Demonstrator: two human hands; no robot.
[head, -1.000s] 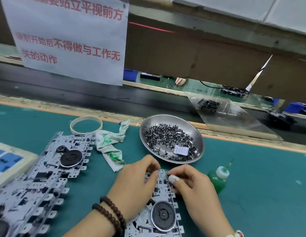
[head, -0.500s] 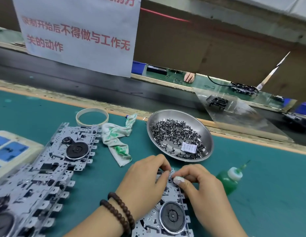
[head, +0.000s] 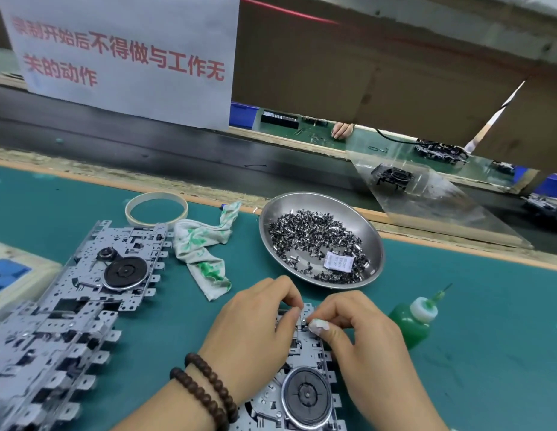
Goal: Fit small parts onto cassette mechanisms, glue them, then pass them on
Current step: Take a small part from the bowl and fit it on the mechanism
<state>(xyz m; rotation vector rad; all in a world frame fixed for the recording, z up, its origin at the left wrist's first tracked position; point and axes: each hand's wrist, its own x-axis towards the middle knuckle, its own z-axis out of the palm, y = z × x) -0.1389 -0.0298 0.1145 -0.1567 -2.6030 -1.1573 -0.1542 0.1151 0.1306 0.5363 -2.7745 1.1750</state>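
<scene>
The cassette mechanism [head: 302,384] being worked lies flat on the green mat [head: 488,321] at about 6 o'clock in the view, its long axis running from 6 toward 12, with the black flywheel at the near end and the far end pointing at the steel dish of small parts [head: 320,237] at roughly 12. Both hands meet over that far end: the left hand [head: 255,331] curls down with fingertips pinching at the plate's edge, and the right hand [head: 361,340] pinches something tiny against the same spot, though the part itself is too small to make out. The stamped metal frame looks stiff and light, with thin side tabs that could bend or snag, so it is best held by its long edges. The green glue bottle [head: 415,318] stands at 3 o'clock, and more mechanisms [head: 84,306] are stacked at 9
</scene>
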